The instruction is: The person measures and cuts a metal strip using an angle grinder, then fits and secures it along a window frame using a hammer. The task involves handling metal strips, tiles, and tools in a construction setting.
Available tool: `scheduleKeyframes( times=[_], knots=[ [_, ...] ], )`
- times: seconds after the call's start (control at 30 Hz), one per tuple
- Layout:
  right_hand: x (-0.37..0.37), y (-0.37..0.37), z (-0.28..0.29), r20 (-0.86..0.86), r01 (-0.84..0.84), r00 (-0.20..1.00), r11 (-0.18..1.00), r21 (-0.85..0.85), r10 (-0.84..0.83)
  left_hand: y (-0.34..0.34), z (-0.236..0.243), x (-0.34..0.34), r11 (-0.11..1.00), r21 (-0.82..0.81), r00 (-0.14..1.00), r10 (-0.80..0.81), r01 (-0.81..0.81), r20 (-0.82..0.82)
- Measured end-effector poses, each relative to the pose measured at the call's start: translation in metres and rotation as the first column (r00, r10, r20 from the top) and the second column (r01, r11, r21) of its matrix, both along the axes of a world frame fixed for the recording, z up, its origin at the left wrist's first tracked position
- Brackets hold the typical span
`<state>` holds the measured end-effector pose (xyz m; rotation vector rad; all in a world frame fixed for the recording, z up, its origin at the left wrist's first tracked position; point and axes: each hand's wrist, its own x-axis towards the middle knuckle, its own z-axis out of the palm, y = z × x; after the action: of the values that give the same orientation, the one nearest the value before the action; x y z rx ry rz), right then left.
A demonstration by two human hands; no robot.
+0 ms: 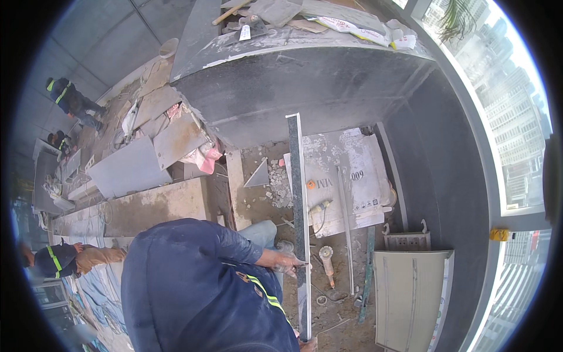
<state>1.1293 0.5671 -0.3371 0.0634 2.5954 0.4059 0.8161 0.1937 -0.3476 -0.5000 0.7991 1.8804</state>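
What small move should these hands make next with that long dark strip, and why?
Perhaps slide the left hand farther along the dark speckled strip, toward its far end. That hand and the right hand, partly cut off by the picture's lower edge, are at the nearer half, so a wider spacing would probably steady the long stretch beyond.

dark grey walls edge a dusty brown floor; daylight fills windows at right

Lower hand cut off by bottom edge; distant co-worker blurred; tower blocks hazy.
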Motion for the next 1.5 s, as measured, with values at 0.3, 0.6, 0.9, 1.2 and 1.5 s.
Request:
scheduleKeyframes(
  times=[0.3, 0.6, 0.9, 1.2, 1.5],
  knots=[
    [-0.305, 0.017, 0.006, -0.412, -0.105, 0.908, 0.907, -0.407, -0.080, -0.074, 0.028, -0.103, 0.925, -0.101, 0.858, 0.295, -0.367, -0.420],
    [-0.475, -0.139, -0.027, -0.435, -0.210, 0.897, 0.789, -0.578, -0.080, -0.181, 0.166, -0.207, 0.795, -0.095, 0.517, 0.294, -0.599, -0.804],
    [-0.411, -0.116, -0.018, -0.290, -0.120, 0.947, 0.686, -0.718, -0.138, -0.151, 0.144, -0.172, 0.799, -0.210, 0.443, 0.076, -0.563, -0.893],
    [-0.334, -0.125, 0.070, 0.099, 0.120, 0.993, 0.429, -0.895, -0.071, -0.039, 0.042, -0.036, 0.375, -0.563, 0.076, -0.781, -0.737, -0.620],
    [-0.198, -0.053, 0.027, 0.062, 0.239, 0.934, 0.489, -0.839, -0.351, 0.077, -0.004, 0.057, 0.771, -0.542, 0.517, -0.330, -0.334, -0.790]
  ],
)
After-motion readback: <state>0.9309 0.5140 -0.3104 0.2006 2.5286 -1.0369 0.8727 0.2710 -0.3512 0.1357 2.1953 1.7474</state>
